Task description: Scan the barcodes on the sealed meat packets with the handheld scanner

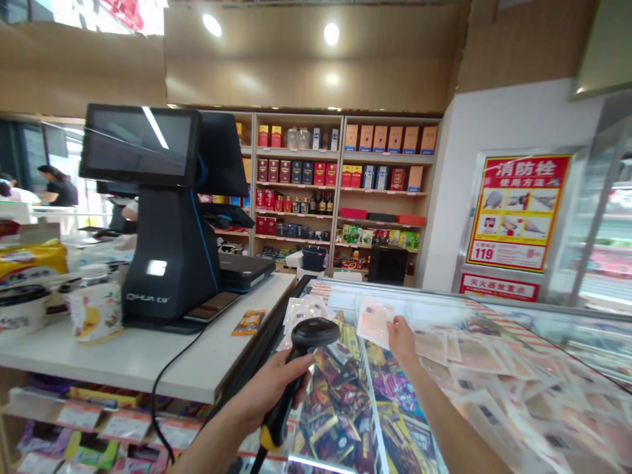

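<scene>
While both hands work over it, the glass-topped freezer chest (494,342) fills the right half of the view, its lid strewn with pale paper slips and showing coloured packets beneath. Wall shelving (340,191) at the back: boxed goods, bottles, red and blue cartons in rows. Red and yellow poster (518,210) on the white wall to the right, number 119 on it. White counter (148,355) at left, butting against the freezer's near-left edge. On it, a black point-of-sale terminal (162,217) with a dark screen tilted toward the camera; a black cable (170,375) drops from its base over the counter edge. Cup with a printed label (96,306) just left of the terminal base; small orange packet (249,322) lying flat near the counter's right edge.

Left hand (269,388): fingers wrapped tight round the grip of a black barcode scanner (301,365), yellow at the butt, head up and over the freezer's left edge. Scanner head points toward the slips.

Right hand (402,339): reached out over the glass, fingertips pinching the lower right edge of a pale paper slip (375,322), which lies on or just above the lid; cannot tell which. Slip sits just right of the scanner head, not touching it.

Two people stand far left in the background, blurred.
</scene>
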The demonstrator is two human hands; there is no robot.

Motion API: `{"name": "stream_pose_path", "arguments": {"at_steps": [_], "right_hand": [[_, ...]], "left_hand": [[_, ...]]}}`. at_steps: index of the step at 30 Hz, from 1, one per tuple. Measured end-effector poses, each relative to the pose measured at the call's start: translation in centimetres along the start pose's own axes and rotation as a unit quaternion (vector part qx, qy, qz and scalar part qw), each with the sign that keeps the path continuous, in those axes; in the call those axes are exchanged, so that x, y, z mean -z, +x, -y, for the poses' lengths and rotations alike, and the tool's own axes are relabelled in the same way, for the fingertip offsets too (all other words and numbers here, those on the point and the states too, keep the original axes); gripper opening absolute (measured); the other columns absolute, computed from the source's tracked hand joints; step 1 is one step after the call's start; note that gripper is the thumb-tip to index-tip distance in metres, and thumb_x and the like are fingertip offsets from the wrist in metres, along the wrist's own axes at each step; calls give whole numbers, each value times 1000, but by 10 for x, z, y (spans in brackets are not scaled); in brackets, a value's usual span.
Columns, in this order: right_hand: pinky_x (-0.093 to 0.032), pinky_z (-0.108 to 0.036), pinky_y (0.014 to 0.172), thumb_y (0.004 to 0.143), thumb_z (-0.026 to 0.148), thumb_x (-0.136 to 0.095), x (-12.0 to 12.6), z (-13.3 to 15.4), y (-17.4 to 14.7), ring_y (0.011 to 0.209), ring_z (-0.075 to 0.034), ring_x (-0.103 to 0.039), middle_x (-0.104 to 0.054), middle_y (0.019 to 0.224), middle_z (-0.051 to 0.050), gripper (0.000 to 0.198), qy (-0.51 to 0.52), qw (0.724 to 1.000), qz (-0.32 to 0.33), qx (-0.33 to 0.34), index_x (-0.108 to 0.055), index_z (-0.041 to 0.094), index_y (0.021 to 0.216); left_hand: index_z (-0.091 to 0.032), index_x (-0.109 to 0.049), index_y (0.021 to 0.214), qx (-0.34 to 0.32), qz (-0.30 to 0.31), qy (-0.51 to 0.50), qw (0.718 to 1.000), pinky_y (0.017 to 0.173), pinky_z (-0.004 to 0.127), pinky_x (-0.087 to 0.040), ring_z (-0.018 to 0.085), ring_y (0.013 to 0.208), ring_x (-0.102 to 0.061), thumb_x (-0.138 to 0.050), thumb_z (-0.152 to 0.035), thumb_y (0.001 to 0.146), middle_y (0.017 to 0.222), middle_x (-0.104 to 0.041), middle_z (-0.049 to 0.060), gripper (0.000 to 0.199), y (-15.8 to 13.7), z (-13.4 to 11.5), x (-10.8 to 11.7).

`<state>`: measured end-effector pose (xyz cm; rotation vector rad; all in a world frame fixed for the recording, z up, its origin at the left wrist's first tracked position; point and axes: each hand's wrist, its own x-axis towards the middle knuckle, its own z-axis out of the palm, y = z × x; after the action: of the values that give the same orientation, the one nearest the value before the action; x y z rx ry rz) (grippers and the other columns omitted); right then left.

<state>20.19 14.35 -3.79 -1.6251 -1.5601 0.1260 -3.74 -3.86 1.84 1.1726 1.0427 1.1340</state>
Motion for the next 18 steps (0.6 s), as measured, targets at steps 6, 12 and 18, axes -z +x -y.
{"name": "stream_pose_path", "arguments": {"at_steps": [6, 12, 18], "right_hand": [[-34, -23, 55, 72, 28, -30, 5, -6, 3, 64, -17, -53, -56, 64, -4, 21, 18, 1000, -19, -11, -46, 16, 80], [-35, -23, 54, 72, 30, -29, -1, -17, 12, 62, -17, -54, -57, 62, -4, 20, 61, 998, -29, 6, -43, 18, 78], [-35, -24, 55, 72, 31, -28, -3, -13, 18, 61, -17, -53, -57, 61, -3, 18, 46, 999, -18, 6, -41, 19, 77]], "left_hand": [[-14, -49, 68, -26, -8, -20, 999, 40, 17, -30, 5, 39, -41, -52, -44, 63, 51, -48, -4, 30, 37, -8, 10], [-16, -46, 71, 31, 54, -69, 996, 39, 18, -30, 5, 38, -41, -51, -47, 63, 53, -47, -4, 32, 67, 14, 15], [-16, -44, 63, 1, -10, 3, 1000, 38, 18, -27, 5, 37, -38, -52, -45, 63, 49, -46, -4, 29, 60, 23, 0]]}}
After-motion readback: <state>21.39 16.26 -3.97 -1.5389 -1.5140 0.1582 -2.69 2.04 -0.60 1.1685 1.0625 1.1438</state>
